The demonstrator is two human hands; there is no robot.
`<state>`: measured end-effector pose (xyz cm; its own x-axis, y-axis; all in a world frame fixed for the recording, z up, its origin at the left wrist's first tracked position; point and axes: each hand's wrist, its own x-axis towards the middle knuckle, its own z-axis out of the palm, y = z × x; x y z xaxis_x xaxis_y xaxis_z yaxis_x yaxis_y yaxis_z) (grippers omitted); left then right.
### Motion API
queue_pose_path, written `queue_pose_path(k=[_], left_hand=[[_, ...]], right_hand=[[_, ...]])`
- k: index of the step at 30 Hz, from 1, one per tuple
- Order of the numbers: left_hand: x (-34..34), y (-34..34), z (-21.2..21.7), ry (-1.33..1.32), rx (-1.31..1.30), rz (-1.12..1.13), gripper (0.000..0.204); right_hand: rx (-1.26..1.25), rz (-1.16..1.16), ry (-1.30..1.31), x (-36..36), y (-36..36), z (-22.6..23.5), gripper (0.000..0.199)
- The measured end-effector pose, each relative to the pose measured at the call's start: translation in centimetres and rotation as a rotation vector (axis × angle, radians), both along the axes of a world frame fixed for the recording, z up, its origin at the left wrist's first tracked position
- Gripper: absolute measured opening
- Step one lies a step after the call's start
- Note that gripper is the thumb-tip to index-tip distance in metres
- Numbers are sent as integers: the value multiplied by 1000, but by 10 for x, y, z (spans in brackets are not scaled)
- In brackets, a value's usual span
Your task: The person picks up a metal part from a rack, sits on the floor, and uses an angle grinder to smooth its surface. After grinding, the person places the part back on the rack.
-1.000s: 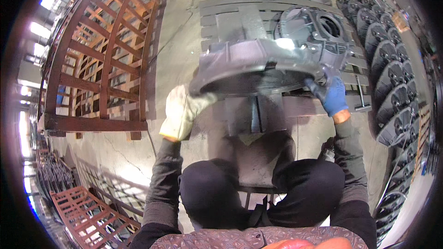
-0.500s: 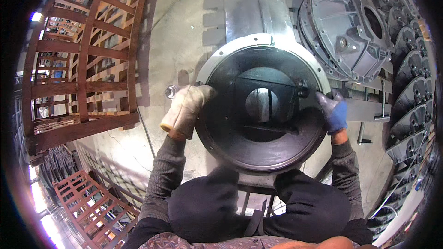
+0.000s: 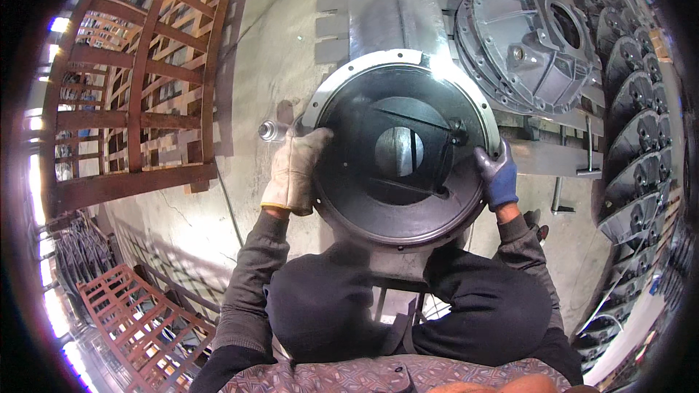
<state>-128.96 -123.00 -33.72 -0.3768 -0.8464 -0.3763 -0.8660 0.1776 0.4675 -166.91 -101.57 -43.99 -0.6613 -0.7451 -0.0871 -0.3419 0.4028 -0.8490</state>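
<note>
A large round cast-metal housing (image 3: 342,207) stands in front of my knees, its wide open side facing me. The flange is bright bare metal above, the bowl inside dark, and a round hole at its centre lets light through. In a cream leather glove, my left hand (image 3: 297,171) is closed round the left rim, thumb inside. My right hand (image 3: 497,173), in a blue glove with grey-coated fingers, grips the right rim. A silver cylindrical fitting (image 3: 271,131) sticks out beside my left hand; whether that hand touches it is hidden.
A second grey housing (image 3: 524,44) lies on the slatted surface at upper right, beside a smooth metal plate (image 3: 393,11). Brown slatted crates (image 3: 135,80) stand on the left. Rows of dark castings (image 3: 633,138) line the right. A metal bar handle (image 3: 559,196) juts out near the right hand.
The housing has turned slightly clockwise between my hands, and its lower edge sits farther from me. Both hands stay on the rim. The whole view has shifted a little.
</note>
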Motion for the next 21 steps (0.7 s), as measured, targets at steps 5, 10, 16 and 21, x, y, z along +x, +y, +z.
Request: queue_pose_path(k=[5, 10, 16, 21], left_hand=[[0, 24, 10, 133, -27, 82, 55], [2, 48, -10, -248, 66, 356, 82], [13, -54, -24, -251, -775, -801, 50], [-86, -143, 9, -77, -862, -256, 54]], right_hand=[[93, 157, 314, -42, -33, -16, 63], [40, 327, 240, -91, -96, -35, 36], [53, 67, 121, -13, -27, -12, 48], [694, 651, -202, 37, 95, 34, 37]])
